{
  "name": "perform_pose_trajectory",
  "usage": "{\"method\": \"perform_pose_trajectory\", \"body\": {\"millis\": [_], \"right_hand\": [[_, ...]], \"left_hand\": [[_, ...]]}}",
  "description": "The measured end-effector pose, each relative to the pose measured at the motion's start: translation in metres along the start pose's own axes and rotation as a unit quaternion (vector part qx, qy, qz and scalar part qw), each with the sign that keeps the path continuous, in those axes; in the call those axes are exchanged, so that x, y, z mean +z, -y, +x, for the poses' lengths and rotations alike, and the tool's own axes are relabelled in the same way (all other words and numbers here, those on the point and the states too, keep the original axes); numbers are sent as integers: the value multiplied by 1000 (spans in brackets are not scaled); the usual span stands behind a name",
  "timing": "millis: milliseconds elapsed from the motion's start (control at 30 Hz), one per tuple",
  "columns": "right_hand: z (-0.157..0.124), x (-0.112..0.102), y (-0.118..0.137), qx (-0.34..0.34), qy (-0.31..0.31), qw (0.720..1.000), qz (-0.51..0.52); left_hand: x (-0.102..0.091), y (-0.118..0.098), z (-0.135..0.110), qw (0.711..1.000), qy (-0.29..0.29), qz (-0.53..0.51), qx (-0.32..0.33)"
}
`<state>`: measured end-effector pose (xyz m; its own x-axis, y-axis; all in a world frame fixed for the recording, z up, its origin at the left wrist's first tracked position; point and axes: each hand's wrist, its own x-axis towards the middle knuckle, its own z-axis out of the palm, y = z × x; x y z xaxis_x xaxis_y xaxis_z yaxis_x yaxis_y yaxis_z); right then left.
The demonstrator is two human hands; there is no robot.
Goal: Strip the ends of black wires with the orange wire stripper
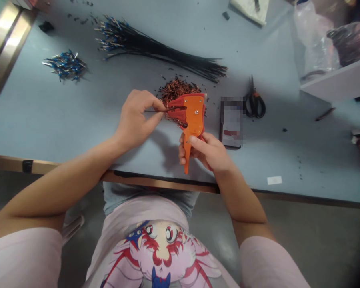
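Observation:
An orange and red wire stripper (pixel 195 114) is gripped by my right hand (pixel 208 150), its jaws facing left. My left hand (pixel 139 114) pinches a thin dark wire (pixel 151 111) between thumb and fingers, right at the mouth of the stripper. Whether the wire's end lies inside the jaws is hard to see. Behind the stripper is a heap of copper-coloured and black scraps (pixel 177 87). A long bundle of black wires (pixel 168 52) lies farther back, with blue and silver tips at its left end.
A pile of blue-and-silver terminals (pixel 66 66) sits at the left. Right of the stripper are a phone-like device (pixel 232 124), partly blurred, and black-handled scissors (pixel 255 102). A white box (pixel 337 80) with plastic bags stands at the far right. The table's front edge (pixel 168 183) runs before me.

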<state>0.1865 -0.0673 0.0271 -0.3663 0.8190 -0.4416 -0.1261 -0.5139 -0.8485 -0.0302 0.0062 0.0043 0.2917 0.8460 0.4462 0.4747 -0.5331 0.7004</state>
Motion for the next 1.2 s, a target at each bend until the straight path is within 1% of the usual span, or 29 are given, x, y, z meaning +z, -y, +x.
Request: {"method": "perform_pose_trajectory", "body": {"millis": [133, 333, 400, 467, 567, 667, 733, 867, 933, 1000, 1200], "right_hand": [[1, 2, -1, -11, -18, 1000, -9], [0, 8, 0, -24, -46, 998, -39], [-2, 9, 1, -29, -52, 997, -49], [-3, 8, 2, -30, -56, 997, -51], [-3, 6, 2, -25, -38, 998, -30], [-2, 3, 1, -8, -11, 1000, 0], [-2, 2, 2, 3, -8, 1000, 10], [-2, 1, 2, 5, -4, 1000, 15], [-3, 1, 2, 5, 0, 1000, 17], [-3, 0, 2, 4, 1, 1000, 20], [-2, 0, 1, 1, -1, 1000, 16]], "left_hand": [[2, 2, 0, 1000, -18, -3, 8], [2, 2, 0, 1000, 8, 13, -3], [1, 1, 0, 1000, 17, 3, 6], [0, 0, 1, 999, 14, -15, 26], [-2, -1, 2, 999, 0, -22, 38], [-4, -2, 3, 1000, 1, 9, 6], [-5, -3, 3, 1000, -2, 17, -2], [-4, -4, 3, 999, -30, 3, 14], [-4, -4, 3, 999, -39, 9, 6], [-2, -2, 3, 999, -36, 24, -4], [2, 2, 1, 998, -42, 30, 32]]}}
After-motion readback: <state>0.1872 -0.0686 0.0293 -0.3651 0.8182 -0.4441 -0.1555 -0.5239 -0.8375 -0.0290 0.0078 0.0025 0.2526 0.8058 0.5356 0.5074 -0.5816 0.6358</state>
